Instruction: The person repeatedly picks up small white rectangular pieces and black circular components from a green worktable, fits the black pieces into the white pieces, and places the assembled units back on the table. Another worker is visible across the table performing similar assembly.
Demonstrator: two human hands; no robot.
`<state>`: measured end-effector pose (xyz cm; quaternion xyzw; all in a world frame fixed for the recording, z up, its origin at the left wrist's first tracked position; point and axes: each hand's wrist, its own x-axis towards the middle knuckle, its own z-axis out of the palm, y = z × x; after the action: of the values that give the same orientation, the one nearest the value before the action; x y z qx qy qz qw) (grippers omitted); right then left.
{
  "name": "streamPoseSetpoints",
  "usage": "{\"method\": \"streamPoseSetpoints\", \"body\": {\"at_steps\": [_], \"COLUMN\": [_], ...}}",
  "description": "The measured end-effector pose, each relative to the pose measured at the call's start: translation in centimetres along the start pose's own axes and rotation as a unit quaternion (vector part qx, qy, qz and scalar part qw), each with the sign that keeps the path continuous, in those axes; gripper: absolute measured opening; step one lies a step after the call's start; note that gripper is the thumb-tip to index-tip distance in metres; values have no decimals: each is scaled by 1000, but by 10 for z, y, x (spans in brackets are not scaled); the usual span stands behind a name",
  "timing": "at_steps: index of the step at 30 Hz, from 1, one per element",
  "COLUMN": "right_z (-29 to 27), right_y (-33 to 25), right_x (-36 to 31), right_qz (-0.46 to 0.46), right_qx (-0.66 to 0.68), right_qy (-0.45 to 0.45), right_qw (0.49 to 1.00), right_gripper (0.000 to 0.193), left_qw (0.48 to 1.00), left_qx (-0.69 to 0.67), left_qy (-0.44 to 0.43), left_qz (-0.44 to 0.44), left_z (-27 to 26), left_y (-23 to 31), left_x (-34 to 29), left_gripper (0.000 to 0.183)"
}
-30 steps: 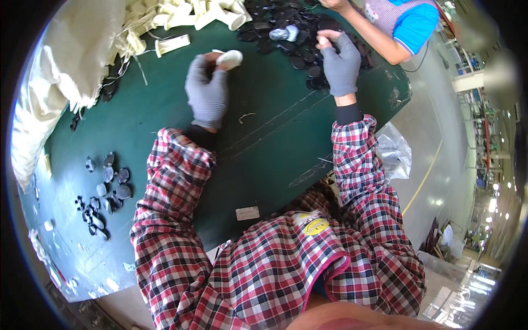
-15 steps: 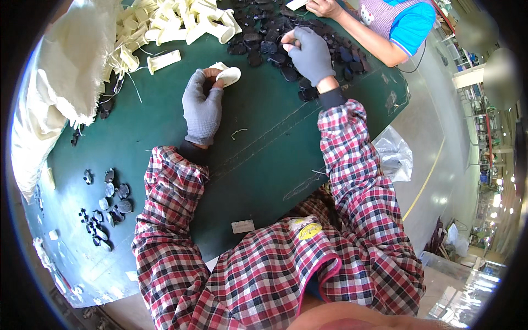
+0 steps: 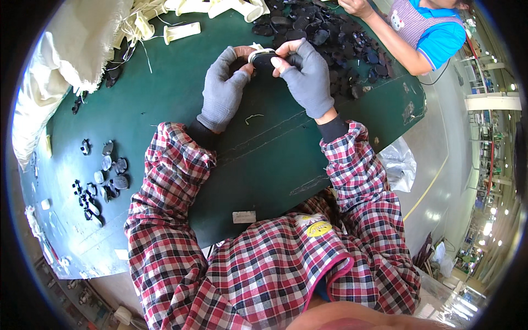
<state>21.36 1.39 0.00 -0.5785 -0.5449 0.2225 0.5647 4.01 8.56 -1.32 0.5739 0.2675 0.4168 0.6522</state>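
Observation:
Both of my hands wear grey gloves with bare fingertips and meet above the green table. My left hand is closed on a cream plastic part, whose rounded end shows between the fingers. In my right hand, a black oval piece is pinched between thumb and fingers. The black piece lies against the face of the cream part; whether it is seated cannot be made out. Just beyond my right hand spreads a heap of black pieces.
Cream parts are piled at the far edge, with a single one nearer. A white woven sack stands at left, above small dark pieces. Across the heap, a co-worker's hand is at far right. A thread lies mid-table.
My right hand has come left from the black heap, bringing a black oval piece to the cream part in my left hand. The view has shifted slightly.

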Motion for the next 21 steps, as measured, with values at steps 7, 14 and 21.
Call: {"method": "streamPoseSetpoints", "body": {"at_steps": [7, 14, 21], "right_z": [8, 5, 1], "right_y": [7, 4, 5], "right_x": [0, 1, 7], "right_qz": [-61, 92, 35], "right_qx": [40, 99, 47], "right_qy": [9, -25, -62], "right_qw": [997, 991, 996], "right_gripper": [14, 14, 8], "left_qw": [999, 997, 993], "left_qx": [40, 65, 113], "left_qy": [16, 15, 15], "left_qz": [14, -27, -12], "left_z": [1, 4, 5], "left_y": [-6, 5, 2], "left_x": [3, 0, 4], "left_gripper": [19, 15, 14]}}
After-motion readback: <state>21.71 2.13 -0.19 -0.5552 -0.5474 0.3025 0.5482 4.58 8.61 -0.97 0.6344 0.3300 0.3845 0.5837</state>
